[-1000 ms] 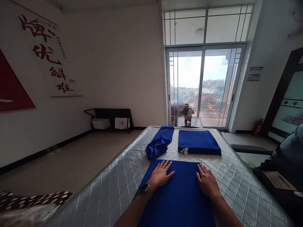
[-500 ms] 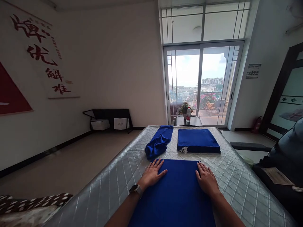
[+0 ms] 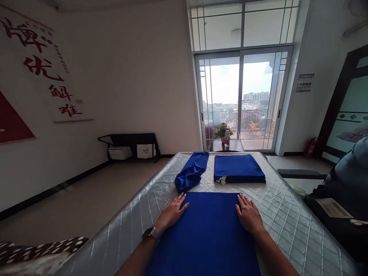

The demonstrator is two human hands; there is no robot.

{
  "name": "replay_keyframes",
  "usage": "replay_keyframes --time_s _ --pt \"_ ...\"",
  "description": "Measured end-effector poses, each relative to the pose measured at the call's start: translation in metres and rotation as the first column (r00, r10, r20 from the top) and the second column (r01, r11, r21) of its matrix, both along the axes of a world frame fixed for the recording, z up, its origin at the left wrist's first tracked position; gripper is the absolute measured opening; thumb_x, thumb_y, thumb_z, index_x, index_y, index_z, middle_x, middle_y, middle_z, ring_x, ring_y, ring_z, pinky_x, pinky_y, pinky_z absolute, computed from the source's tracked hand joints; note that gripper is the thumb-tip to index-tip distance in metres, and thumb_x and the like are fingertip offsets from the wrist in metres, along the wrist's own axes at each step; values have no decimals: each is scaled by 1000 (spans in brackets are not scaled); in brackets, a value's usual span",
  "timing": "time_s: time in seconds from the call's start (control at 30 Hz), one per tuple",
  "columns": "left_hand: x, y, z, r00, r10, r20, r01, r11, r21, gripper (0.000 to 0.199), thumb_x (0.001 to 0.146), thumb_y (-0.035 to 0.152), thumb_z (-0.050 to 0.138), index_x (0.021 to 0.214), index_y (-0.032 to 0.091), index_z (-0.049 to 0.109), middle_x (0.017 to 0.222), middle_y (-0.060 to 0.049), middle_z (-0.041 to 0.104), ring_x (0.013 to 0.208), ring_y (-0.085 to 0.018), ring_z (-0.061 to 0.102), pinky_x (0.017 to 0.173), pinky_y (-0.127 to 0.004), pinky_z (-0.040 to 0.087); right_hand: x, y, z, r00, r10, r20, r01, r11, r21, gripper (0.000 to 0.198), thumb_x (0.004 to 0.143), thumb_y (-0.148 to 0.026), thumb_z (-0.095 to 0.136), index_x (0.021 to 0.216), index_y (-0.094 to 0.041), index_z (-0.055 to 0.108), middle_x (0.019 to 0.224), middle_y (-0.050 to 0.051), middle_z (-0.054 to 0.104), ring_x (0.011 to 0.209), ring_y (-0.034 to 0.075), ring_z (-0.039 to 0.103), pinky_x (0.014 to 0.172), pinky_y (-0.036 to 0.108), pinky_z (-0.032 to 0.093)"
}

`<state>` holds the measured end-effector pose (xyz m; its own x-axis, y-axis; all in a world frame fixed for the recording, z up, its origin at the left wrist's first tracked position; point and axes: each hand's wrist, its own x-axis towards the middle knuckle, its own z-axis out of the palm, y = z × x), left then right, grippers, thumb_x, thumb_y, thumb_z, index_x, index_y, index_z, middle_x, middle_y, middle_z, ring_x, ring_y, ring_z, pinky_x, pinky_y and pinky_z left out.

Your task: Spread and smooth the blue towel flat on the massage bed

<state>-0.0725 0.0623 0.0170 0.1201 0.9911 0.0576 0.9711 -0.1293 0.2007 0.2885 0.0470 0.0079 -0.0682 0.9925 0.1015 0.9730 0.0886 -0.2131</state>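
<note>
A smooth blue cloth (image 3: 207,234) lies flat in front of me on the silver quilted table cover (image 3: 287,218). On its left edge near the far corner rests my left hand (image 3: 171,211), flat with fingers stretched out; the wrist wears a watch. My right hand (image 3: 249,212) lies palm down on the far right corner, fingers extended. Neither hand grips anything. Beyond the cloth, a crumpled blue cloth (image 3: 192,172) lies to the left. A neat stack of folded blue cloths (image 3: 238,168) with white tags showing sits to the right.
Past the table's far end stand a small table (image 3: 234,145) with a bottle (image 3: 227,137) and a potted plant (image 3: 220,132), before a sliding glass door. A black rack (image 3: 132,143) stands by the left wall. Dark seating (image 3: 330,203) holding a paper is on the right.
My left hand has slid left and slightly toward me along the cloth's edge. My right hand stays at the far right corner. The view has shifted slightly.
</note>
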Motion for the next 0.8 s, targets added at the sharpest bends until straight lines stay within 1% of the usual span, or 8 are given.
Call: replay_keyframes --time_s 0.1,0.17,0.3,0.37,0.47,0.6,0.7,0.8 --pt "9 -7 12 997 65 -30 -62 995 74 64 98 52 29 148 14 40 157 -12 38 146 -25 30 119 -42 25 0 -1 1 1000 -2 -10 2 1000 -7 60 98 -39 23 154 -17 27 161 1 24 148 15 19 121 37 7" --pt "23 -15 26 999 53 5 -54 991 119 57 98 49 30 143 18 46 152 -10 46 140 -26 41 114 -40 34 -1 -2 2 1000 -3 -29 3 1000 -5 60 98 -38 25 154 -17 28 161 2 24 148 16 20 121 37 8" --pt "70 -33 58 991 -130 32 128 990 63 48 98 50 33 130 27 60 129 -5 66 113 -24 64 96 -36 49 -1 -4 8 997 -16 -80 20 998 52 58 96 -34 30 152 -19 34 160 1 29 147 18 25 120 36 15" --pt "100 -42 71 971 -239 -19 239 969 62 45 97 50 37 126 28 63 117 -5 71 106 -25 67 93 -38 50 0 -7 14 997 -15 -80 23 995 94 55 95 -32 32 149 -20 42 158 2 34 145 20 30 119 37 19" --pt "146 -55 84 930 -366 -44 369 922 120 42 99 47 35 122 28 64 108 -6 72 100 -24 67 90 -38 50 3 -15 24 998 -1 -61 8 992 129 49 95 -31 34 139 -20 54 151 5 46 138 22 40 116 37 23" --pt "200 -62 82 890 -455 -34 453 873 182 37 99 44 37 117 27 65 105 -7 71 97 -24 66 87 -37 50 6 -32 32 999 17 -47 -12 994 107 46 94 -30 37 133 -21 59 141 7 57 128 23 50 111 37 30" --pt "226 -62 67 888 -460 -6 450 866 216 30 97 35 41 111 24 65 105 -7 71 98 -23 65 88 -37 51 7 -43 33 999 36 -21 -34 998 60 46 92 -24 37 133 -20 59 140 8 58 127 24 51 109 36 31" --pt "235 -59 46 896 -444 30 424 873 240 31 96 32 44 118 22 63 120 -9 68 114 -25 61 101 -40 47 10 -47 32 998 53 15 -54 998 18 50 90 -20 38 136 -17 56 143 9 55 128 26 50 110 38 30"
